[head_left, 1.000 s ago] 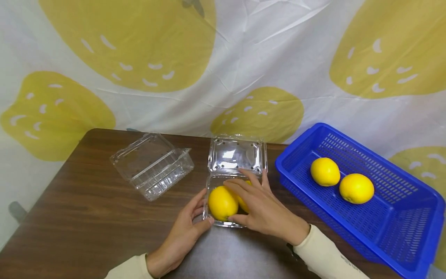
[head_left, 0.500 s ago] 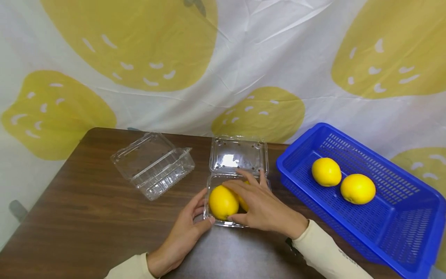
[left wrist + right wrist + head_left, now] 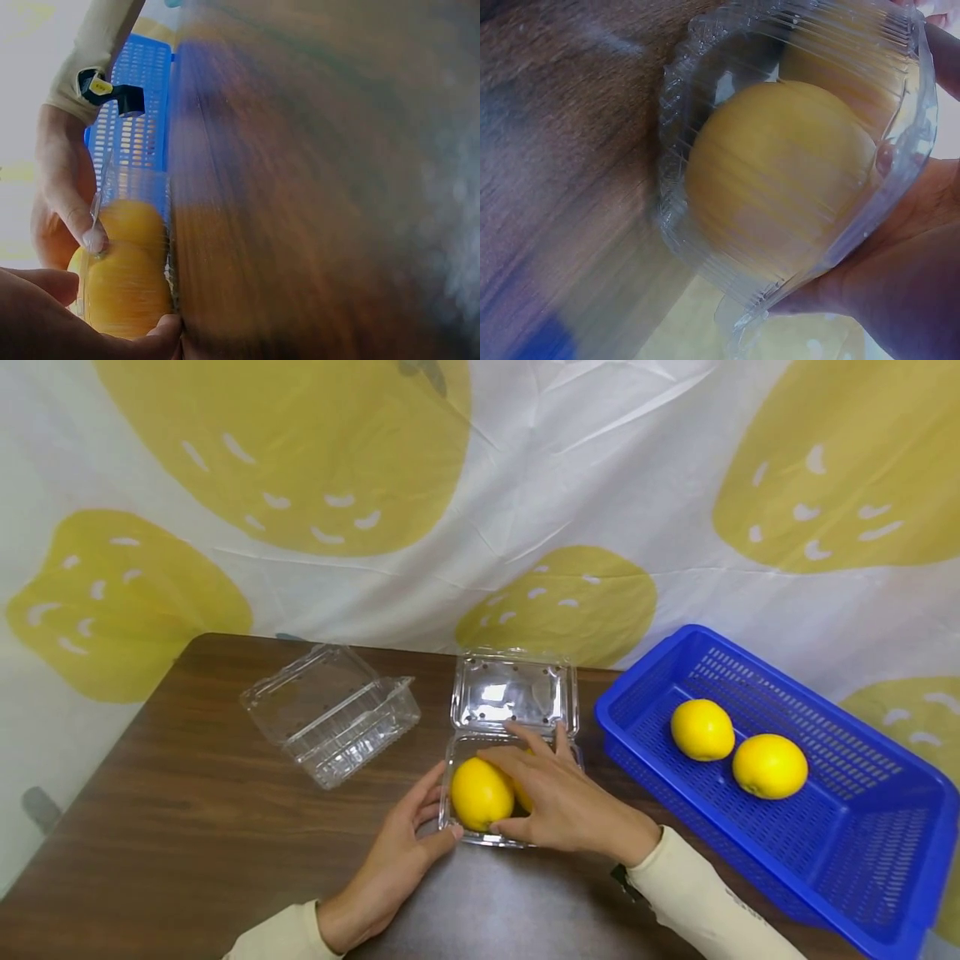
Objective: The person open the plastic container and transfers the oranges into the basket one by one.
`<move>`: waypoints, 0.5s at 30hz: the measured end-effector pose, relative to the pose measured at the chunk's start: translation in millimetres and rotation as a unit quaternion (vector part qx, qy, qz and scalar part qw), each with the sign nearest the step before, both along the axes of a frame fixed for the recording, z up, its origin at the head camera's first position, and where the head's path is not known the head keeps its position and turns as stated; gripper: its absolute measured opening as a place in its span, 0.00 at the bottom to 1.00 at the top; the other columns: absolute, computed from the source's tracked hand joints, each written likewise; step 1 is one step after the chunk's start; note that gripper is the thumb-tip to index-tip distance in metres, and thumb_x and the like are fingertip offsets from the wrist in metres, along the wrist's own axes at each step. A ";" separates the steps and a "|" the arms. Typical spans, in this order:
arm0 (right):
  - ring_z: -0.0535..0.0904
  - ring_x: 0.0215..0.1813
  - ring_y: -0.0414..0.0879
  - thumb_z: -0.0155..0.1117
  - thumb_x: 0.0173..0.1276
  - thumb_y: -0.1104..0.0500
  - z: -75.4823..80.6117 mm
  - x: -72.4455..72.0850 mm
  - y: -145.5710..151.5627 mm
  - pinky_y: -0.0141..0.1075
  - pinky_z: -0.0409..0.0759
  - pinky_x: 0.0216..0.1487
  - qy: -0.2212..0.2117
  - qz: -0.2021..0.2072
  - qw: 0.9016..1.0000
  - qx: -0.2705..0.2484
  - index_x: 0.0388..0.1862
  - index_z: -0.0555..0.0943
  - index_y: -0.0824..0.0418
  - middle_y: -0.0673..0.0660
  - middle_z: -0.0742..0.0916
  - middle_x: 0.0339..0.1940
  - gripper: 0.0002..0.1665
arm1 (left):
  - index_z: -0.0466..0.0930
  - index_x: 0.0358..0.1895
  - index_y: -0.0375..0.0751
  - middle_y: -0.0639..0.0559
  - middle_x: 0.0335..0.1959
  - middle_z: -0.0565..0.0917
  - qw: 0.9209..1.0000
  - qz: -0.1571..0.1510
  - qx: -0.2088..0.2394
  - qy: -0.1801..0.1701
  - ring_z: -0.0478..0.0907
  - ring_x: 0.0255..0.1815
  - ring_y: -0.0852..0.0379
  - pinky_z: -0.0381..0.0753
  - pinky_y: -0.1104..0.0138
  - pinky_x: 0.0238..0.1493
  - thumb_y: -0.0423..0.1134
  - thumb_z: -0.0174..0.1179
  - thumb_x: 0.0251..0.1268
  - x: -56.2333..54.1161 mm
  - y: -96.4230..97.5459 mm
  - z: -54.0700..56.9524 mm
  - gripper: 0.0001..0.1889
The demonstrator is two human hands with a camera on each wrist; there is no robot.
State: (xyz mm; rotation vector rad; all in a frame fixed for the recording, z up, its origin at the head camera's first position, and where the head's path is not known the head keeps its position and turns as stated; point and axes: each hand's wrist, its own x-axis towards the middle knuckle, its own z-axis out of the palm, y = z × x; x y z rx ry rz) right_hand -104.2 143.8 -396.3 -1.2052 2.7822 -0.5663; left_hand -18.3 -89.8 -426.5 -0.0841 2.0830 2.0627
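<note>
An opened clear plastic clamshell container [image 3: 459, 838] lies on the table, its lid [image 3: 517, 689] folded back toward the curtain. Two yellow oranges sit side by side in its base: the left orange [image 3: 482, 793] shows well, while the right orange [image 3: 780, 172] is mostly covered by my right hand in the head view. My left hand [image 3: 397, 852] holds the container's left side, thumb at the near corner and fingers along the wall. From above, my right hand [image 3: 566, 802] grips the left orange, thumb at its near end and index finger at its far end; the other fingers reach toward the hinge.
A second open clamshell container [image 3: 330, 718] rests on the brown table [image 3: 187, 827] at the left. At the right stands a blue plastic basket [image 3: 832, 860] holding two oranges [image 3: 768, 766]. A curtain [image 3: 337, 585] with yellow fruit prints hangs behind.
</note>
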 end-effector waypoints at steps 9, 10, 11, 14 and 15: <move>0.58 0.89 0.56 0.86 0.61 0.42 0.2 -2.0 0.6 0.84 0.37 0.78 -0.007 -0.005 1.000 -0.008 0.78 0.78 0.52 0.46 0.84 0.75 0.48 | 0.65 0.87 0.45 0.40 0.73 0.77 1.000 0.003 0.008 0.003 0.75 0.73 0.41 0.76 0.53 0.72 0.27 0.69 0.69 -3.0 0.9 -0.2 0.43; 0.58 0.89 0.56 0.87 0.60 0.42 -0.1 -2.5 0.4 0.84 0.37 0.78 -0.008 -0.005 1.000 -0.010 0.77 0.78 0.52 0.46 0.85 0.75 0.48 | 0.66 0.86 0.45 0.40 0.73 0.77 1.000 0.003 0.008 0.001 0.75 0.73 0.41 0.76 0.53 0.71 0.27 0.69 0.69 -2.9 0.9 -0.1 0.43; 0.58 0.89 0.55 0.87 0.59 0.42 -0.3 -2.9 0.1 0.84 0.36 0.78 -0.011 -0.006 1.000 -0.014 0.77 0.79 0.52 0.46 0.85 0.74 0.48 | 0.66 0.86 0.45 0.41 0.73 0.77 1.000 0.004 0.008 -0.001 0.75 0.73 0.41 0.76 0.54 0.71 0.27 0.69 0.69 -2.7 0.8 0.0 0.42; 0.59 0.89 0.54 0.88 0.58 0.42 -1.4 -4.1 -0.8 0.83 0.35 0.79 -0.015 -0.005 1.000 -0.020 0.76 0.79 0.51 0.45 0.85 0.74 0.49 | 0.66 0.86 0.45 0.40 0.73 0.77 1.000 0.006 0.007 -0.006 0.74 0.73 0.41 0.77 0.53 0.72 0.28 0.69 0.69 -1.8 0.6 0.1 0.42; 0.60 0.89 0.54 0.88 0.57 0.42 -1.9 -4.3 -1.1 0.82 0.34 0.79 -0.016 -0.005 1.000 -0.022 0.76 0.80 0.51 0.45 0.85 0.74 0.49 | 0.66 0.86 0.46 0.40 0.73 0.77 1.000 0.007 0.006 -0.007 0.74 0.73 0.40 0.77 0.52 0.72 0.28 0.69 0.69 -1.4 0.6 0.1 0.42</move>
